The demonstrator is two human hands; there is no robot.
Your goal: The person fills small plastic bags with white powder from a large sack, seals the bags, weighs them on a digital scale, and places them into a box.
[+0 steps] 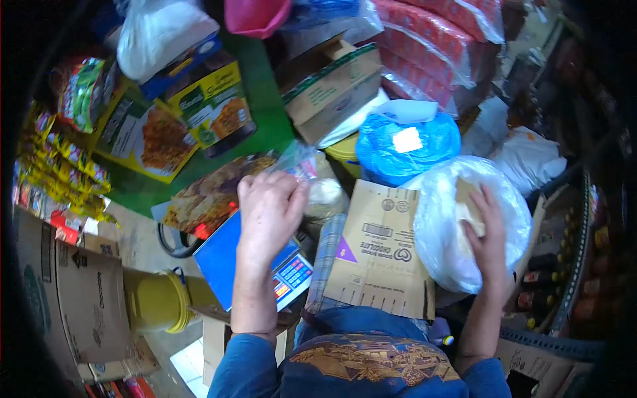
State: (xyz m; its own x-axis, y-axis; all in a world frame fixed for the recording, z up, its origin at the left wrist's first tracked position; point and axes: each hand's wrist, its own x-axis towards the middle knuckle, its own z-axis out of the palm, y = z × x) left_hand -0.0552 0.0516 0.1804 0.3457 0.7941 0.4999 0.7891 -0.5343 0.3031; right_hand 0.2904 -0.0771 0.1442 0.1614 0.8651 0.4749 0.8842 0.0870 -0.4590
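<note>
My left hand (273, 207) is closed above a blue electronic scale (242, 262). Its fingers seem to pinch the top of a clear plastic bag (302, 161) with some pinkish print. Just right of that hand is another clear bag with something white (325, 192) in it. My right hand (488, 229) reaches over a large white plastic bag (438, 242), its thumb and fingers apart at the mouth. Pale tan matter (466, 211) shows between them; whether it is loose contents or a scoop is unclear.
A flattened cardboard piece (378, 249) lies in front of me. Beyond it stand a blue-bagged tub (408, 146) and an open carton (332, 89). Red wrapped packs (431, 46) are stacked behind. Bottles (541, 278) line the right; a yellow bucket (156, 298) stands left.
</note>
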